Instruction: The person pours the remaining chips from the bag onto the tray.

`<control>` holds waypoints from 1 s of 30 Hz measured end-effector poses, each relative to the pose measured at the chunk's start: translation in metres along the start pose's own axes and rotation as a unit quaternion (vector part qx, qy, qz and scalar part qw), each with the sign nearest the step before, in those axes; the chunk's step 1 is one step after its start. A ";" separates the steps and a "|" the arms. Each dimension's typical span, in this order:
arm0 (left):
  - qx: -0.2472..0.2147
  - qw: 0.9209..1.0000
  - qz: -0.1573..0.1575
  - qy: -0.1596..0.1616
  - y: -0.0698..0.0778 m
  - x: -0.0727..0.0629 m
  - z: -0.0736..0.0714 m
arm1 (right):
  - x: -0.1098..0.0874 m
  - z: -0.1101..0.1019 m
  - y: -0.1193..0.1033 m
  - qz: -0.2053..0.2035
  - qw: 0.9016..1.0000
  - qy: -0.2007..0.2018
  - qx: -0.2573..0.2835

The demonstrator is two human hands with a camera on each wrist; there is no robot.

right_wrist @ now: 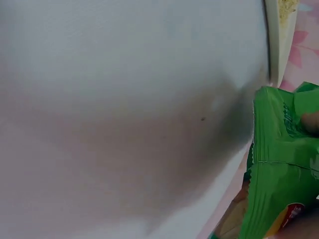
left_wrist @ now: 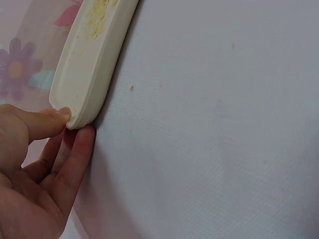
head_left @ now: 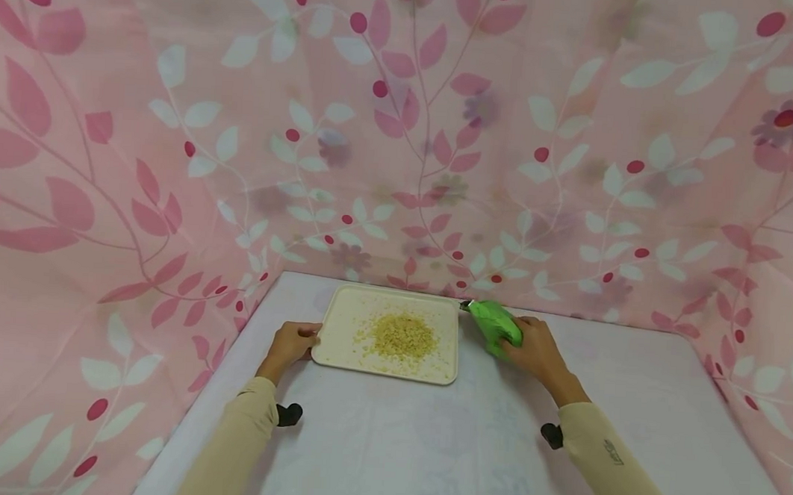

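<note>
A cream rectangular tray [head_left: 340, 349] lies toward the back of the table with a loose heap of yellow crumbs [head_left: 403, 336] spread over its middle and right. My left hand [head_left: 295, 341] pinches the tray's near left corner; in the left wrist view the thumb [left_wrist: 52, 123] is on top of the rim and the other fingers are beneath it. To the right of the tray, my right hand [head_left: 535, 350] grips a crumpled green packet [head_left: 495, 324]. The packet's end points toward the tray's far right corner. In the right wrist view the green packet [right_wrist: 279, 164] shows its printed, crimped edge.
A white patterned cloth [head_left: 419, 450] covers the table. Pink floral curtain [head_left: 422, 152] stands behind and along both sides. One small crumb [left_wrist: 132, 88] lies on the cloth near the tray, and a dark speck [right_wrist: 203, 119] sits near the packet.
</note>
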State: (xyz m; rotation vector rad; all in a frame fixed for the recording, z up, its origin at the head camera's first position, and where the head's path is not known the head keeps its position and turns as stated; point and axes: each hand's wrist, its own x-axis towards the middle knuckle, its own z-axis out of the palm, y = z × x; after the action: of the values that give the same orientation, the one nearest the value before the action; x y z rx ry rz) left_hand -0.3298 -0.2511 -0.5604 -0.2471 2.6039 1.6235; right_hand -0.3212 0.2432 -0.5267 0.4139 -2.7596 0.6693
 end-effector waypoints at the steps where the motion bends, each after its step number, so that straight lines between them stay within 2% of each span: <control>1: 0.000 1.000 -0.001 0.002 0.000 0.000 0.000 | -0.002 0.001 0.002 0.009 1.000 -0.011 -0.001; 5: -0.001 1.000 0.004 0.001 -0.002 0.001 0.000 | -0.008 0.005 0.010 0.037 0.998 -0.054 -0.001; 8: -0.003 1.000 0.001 0.000 -0.003 0.001 0.000 | -0.011 0.007 0.013 0.042 0.996 -0.079 0.006; 15: 0.001 1.000 0.003 0.000 -0.003 0.002 0.000 | -0.015 0.009 0.013 0.065 0.991 -0.119 0.008; 18: 0.002 1.000 0.001 0.001 -0.002 0.002 0.001 | -0.017 0.007 0.014 0.072 0.991 -0.115 -0.003; 24: 0.002 1.000 -0.005 0.002 -0.001 0.003 0.002 | -0.021 0.003 0.015 0.105 0.986 -0.114 -0.061; 26: 0.003 1.000 -0.005 0.002 0.000 0.002 0.001 | -0.023 0.003 0.013 0.094 0.988 -0.100 -0.067; 30: 0.003 1.000 -0.006 0.003 0.002 0.002 0.000 | -0.030 0.012 0.006 0.038 0.995 -0.075 -0.059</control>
State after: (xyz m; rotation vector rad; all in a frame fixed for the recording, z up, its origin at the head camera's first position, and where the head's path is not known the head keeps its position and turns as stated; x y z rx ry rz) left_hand -0.3319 -0.2508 -0.5588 -0.2657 2.6059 1.6129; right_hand -0.2981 0.2489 -0.5495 0.3479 -2.9522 0.5081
